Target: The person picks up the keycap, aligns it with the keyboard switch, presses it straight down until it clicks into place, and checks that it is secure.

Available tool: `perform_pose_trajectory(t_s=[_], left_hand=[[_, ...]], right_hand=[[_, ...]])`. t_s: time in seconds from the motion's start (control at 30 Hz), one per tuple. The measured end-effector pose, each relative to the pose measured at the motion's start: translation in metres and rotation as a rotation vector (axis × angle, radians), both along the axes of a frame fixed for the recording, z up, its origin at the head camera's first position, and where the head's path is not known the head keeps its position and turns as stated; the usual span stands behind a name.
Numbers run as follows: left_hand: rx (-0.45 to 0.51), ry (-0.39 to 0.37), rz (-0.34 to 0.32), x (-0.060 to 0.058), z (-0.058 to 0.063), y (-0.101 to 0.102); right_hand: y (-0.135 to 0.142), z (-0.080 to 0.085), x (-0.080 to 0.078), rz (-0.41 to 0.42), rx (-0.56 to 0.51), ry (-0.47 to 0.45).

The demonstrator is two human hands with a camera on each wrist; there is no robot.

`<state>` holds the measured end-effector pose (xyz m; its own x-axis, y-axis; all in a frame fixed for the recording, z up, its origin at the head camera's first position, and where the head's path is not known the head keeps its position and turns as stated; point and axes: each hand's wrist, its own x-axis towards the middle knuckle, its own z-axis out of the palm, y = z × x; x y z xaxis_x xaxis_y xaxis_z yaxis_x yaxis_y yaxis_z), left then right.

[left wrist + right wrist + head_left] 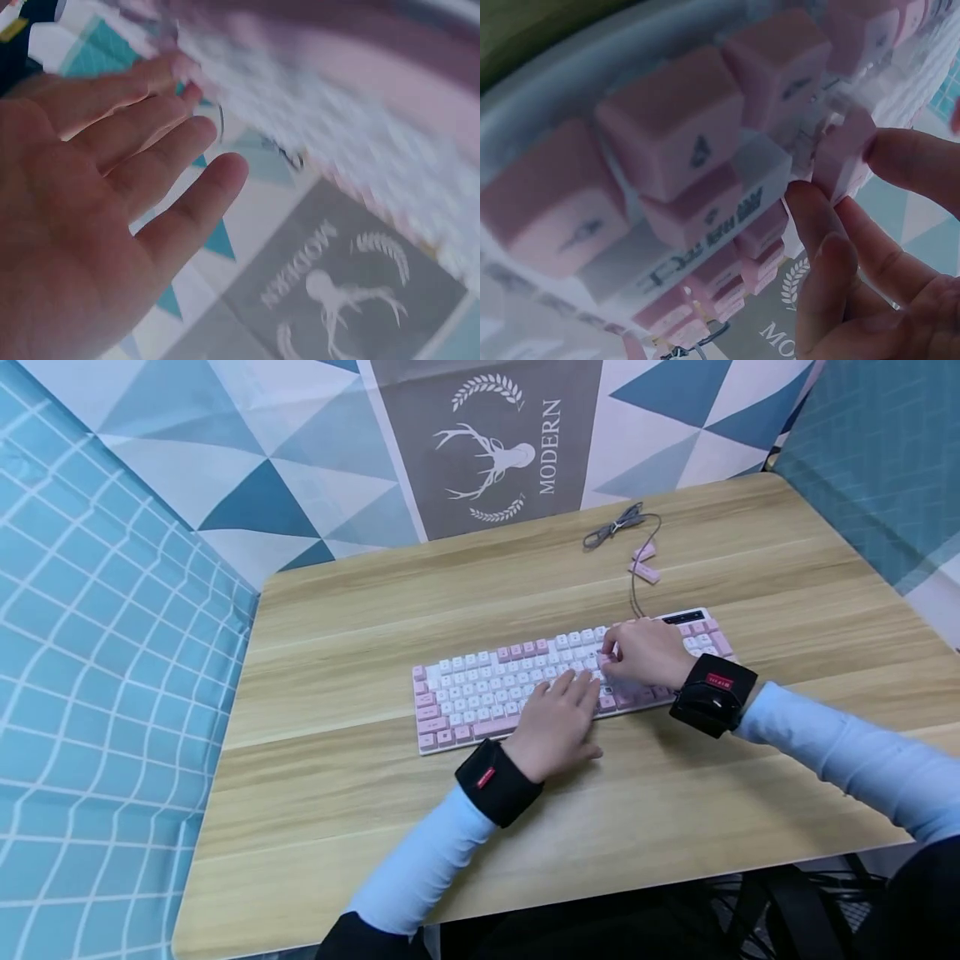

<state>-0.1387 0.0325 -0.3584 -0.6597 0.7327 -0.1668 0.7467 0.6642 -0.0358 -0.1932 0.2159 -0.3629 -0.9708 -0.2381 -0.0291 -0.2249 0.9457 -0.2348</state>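
A pink and white keyboard (487,689) lies across the middle of the wooden table. My right hand (647,653) is over its right part. In the right wrist view, this hand's thumb and fingers pinch a long pink keycap (845,154), which stands tilted beside a gap among the keys. Pink arrow keycaps (682,124) sit close by on the board. My left hand (555,727) lies at the keyboard's front edge, fingers nearly straight over the keys beside the right hand. Whether its fingertips press any key cannot be made out.
Two loose pink keycaps (645,573) lie behind the keyboard, next to its thin cable. The bundled part of the cable (615,527) rests near the table's back edge. A patterned cloth (300,460) hangs behind the table (337,827).
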Motion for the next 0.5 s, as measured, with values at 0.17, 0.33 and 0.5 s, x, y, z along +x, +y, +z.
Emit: perform_pose_trajectory(t_s=[0.17, 0.33, 0.5], left_hand=[[-0.020, 0.038, -0.038, -0.005, -0.007, 0.019], [-0.024, 0.067, -0.022, -0.007, -0.009, 0.026], [-0.010, 0.095, 0.003, -0.006, -0.012, 0.031]], right_hand=[[0.002, 0.002, -0.003, -0.014, -0.008, -0.049], [0.005, 0.003, -0.011, -0.020, -0.023, -0.129], [0.004, 0.003, -0.017, -0.015, -0.028, -0.158]])
